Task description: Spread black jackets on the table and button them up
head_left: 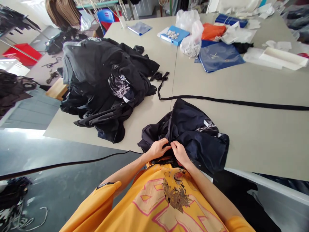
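A dark navy garment lies bunched at the near edge of the grey table. My left hand and my right hand meet at its near hem, fingers curled and pinching the fabric close together. A long black cord runs from the garment's top across the table to the right. My orange printed shirt fills the bottom of the view.
A big heap of black garments covers the table's left part. At the far side lie a blue box, plastic bags, a navy bag and white trays. A black cable crosses the dark floor on the left.
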### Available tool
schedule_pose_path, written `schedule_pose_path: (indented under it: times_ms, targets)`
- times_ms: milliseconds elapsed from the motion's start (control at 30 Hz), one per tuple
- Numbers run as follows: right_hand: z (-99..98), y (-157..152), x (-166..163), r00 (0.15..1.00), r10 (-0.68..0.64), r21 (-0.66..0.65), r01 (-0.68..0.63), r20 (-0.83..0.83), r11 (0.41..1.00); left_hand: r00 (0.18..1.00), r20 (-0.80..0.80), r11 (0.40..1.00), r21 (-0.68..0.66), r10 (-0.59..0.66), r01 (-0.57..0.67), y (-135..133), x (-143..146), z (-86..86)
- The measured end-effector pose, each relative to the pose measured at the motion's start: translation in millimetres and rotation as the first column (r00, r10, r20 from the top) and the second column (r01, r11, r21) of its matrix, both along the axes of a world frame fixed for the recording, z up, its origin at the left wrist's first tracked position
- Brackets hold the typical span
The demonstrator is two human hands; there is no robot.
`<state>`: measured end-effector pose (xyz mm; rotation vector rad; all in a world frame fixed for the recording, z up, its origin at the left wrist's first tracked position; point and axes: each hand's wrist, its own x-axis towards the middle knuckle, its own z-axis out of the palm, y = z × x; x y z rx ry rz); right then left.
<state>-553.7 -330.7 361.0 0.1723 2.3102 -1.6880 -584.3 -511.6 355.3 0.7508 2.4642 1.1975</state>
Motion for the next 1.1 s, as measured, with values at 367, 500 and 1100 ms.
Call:
schedule_pose_path:
  times_ms: [367, 500, 1100]
  targets:
    - [-2.2, 25.0, -7.2, 0.79, 0.435, 0.387, -0.273, -0.432, 0.881, 0.996, -0.04, 0.996, -0.029, -0.08, 0.078, -1.1, 2.1, 5.0]
    - [-1.5, 29.4, -17.9, 0.669, 0.604, 0.503, -0.376, -0.433, 0.778, 0.989, -0.087, 0.991, -0.059, -0.123, 0.118, -3.3, 2.1, 4.4]
    - [-24.4, 26.6, 0.8, 0.827, 0.545, 0.214, -0.512, -0.137, 0.832, 0.989, 0.089, 0.992, 0.067, -0.115, 0.11, -4.0, 21.6, -6.0]
